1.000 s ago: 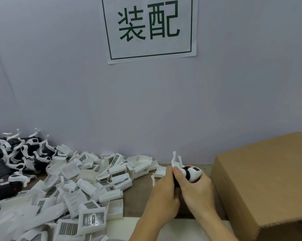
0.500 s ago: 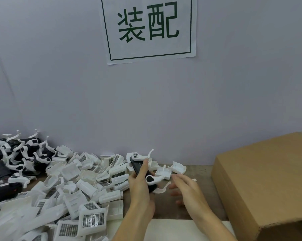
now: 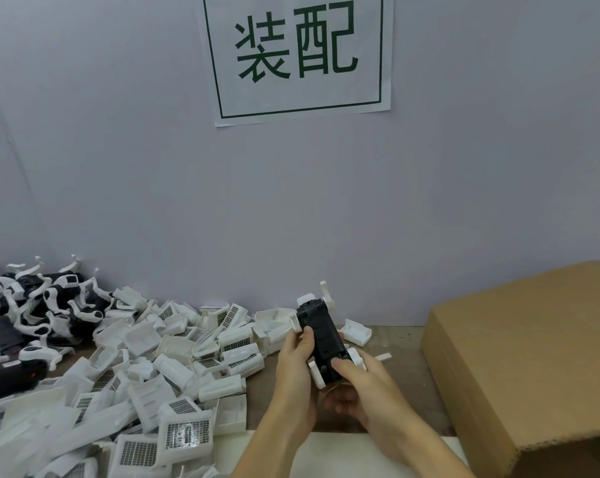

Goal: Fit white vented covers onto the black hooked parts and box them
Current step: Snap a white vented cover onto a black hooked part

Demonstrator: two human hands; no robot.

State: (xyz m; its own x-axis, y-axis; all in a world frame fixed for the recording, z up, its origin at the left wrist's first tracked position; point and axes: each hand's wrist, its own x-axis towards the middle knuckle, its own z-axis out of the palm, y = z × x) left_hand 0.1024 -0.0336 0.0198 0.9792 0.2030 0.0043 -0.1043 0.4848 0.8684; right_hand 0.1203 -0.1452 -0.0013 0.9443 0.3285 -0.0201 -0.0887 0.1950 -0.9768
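Observation:
Both hands hold one black hooked part (image 3: 321, 336) over the brown table, its long black face turned up and white hooks sticking out at its top and sides. My left hand (image 3: 297, 370) grips its left edge with the thumb on the black face. My right hand (image 3: 359, 388) holds its lower end, thumb pressed on top. A heap of white vented covers (image 3: 160, 374) fills the table's left half. More black hooked parts (image 3: 40, 305) lie piled at the far left by the wall. The cardboard box (image 3: 526, 367) stands at the right.
A lone white cover (image 3: 357, 332) and a small white scrap (image 3: 383, 357) lie on the table between the hands and the box. A white sheet (image 3: 326, 453) covers the table's near edge. A paper sign (image 3: 298, 53) hangs on the grey wall behind.
The black part was held in my left hand alone beside the cover heap; now it is turned black face up and both hands hold it, slightly further right.

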